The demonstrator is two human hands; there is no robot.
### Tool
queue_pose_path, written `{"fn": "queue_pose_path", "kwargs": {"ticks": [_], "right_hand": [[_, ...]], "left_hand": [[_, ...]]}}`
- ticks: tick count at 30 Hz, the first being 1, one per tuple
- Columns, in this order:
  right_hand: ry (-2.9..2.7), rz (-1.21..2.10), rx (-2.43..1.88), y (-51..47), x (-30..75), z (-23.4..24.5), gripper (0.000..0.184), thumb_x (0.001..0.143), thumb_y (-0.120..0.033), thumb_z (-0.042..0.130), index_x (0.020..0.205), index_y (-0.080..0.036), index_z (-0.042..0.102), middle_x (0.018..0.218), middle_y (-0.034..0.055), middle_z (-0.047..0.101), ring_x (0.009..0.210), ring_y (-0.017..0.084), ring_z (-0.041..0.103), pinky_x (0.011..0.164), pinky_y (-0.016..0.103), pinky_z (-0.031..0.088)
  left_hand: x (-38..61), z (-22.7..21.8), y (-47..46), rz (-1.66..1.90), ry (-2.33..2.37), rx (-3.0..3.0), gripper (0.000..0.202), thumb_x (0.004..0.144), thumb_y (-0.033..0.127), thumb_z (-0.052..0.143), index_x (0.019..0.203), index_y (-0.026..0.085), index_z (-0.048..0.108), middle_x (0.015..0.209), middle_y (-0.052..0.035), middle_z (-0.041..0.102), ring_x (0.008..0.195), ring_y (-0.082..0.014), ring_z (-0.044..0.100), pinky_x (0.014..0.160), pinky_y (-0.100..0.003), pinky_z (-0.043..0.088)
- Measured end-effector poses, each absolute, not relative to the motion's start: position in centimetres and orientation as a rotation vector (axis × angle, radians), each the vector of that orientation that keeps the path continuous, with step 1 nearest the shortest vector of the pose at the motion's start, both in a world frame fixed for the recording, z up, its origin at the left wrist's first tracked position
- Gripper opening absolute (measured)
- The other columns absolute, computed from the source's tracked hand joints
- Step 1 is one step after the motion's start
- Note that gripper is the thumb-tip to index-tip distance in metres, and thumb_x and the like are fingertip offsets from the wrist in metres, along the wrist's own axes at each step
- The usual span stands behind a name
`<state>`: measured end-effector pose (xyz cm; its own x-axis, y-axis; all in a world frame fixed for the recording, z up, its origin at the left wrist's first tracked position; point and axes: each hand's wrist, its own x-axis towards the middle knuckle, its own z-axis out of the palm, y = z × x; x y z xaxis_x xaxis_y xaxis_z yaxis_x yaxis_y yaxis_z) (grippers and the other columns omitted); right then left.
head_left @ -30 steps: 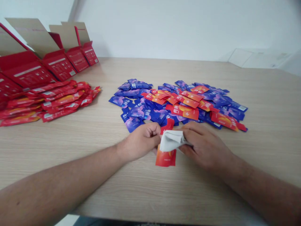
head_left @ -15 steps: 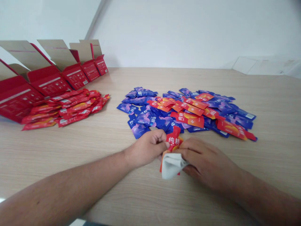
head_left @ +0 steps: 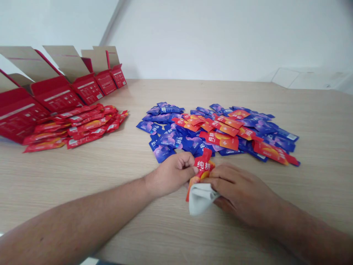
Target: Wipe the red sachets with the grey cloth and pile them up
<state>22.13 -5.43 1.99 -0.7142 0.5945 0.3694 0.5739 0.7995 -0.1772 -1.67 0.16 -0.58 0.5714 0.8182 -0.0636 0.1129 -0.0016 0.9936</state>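
So, left hand point(head_left: 176, 171) has a red packet point(head_left: 203, 166) in a closed pinch; right hand point(head_left: 242, 191) grips a folded cloth point(head_left: 200, 200) overlapping it, between the pile point(head_left: 217, 132) and the table point(head_left: 138, 235)'s near edge. Heavy cloth pressure could crease the packet or slip the pinch; forward overreach could scatter the pile. Room's toward the near edge.

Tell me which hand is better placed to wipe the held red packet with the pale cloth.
Likely the right hand: it already grips the pale cloth in front of the red packet's lower part, while the left hand pinches the packet's left edge.
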Motion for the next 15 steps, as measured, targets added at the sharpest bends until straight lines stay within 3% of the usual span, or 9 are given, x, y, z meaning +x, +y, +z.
{"fn": "queue_pose_path", "kwargs": {"ticks": [5,10,15], "right_hand": [[-2.447,-0.029,-1.105,-4.93,22.61,1.98,0.003,0.096,-0.018,0.065,0.098,-0.018,0.066,0.104,0.0119,0.072,0.093,0.028,0.069,0.08,0.043,0.061],[-2.588,0.081,-0.908,-5.48,22.03,2.16,0.024,0.091,-0.011,0.066,0.114,-0.02,0.068,0.112,0.0081,0.075,0.105,0.027,0.071,0.094,0.044,0.061],[-2.485,-0.014,-1.076,-5.21,22.38,2.16,0.009,0.093,-0.015,0.064,0.101,-0.019,0.067,0.105,0.0108,0.074,0.097,0.027,0.071,0.086,0.043,0.062]], "left_hand": [[-1.56,-0.2,0.09,0.656,0.849,1.486,0.03,0.09,0.04,0.073,0.08,0.018,0.055,0.071,0.0016,0.06,0.063,-0.0104,0.055,0.058,-0.022,0.042],[-1.61,-0.41,0.09,0.669,0.854,1.506,0.027,0.092,0.037,0.07,0.081,0.017,0.055,0.069,0.0031,0.056,0.06,-0.0087,0.048,0.057,-0.021,0.038],[-1.53,-0.11,0.0,0.663,0.845,1.486,0.026,0.092,0.036,0.069,0.082,0.018,0.054,0.071,0.0019,0.059,0.062,-0.0104,0.054,0.058,-0.022,0.04]]}}
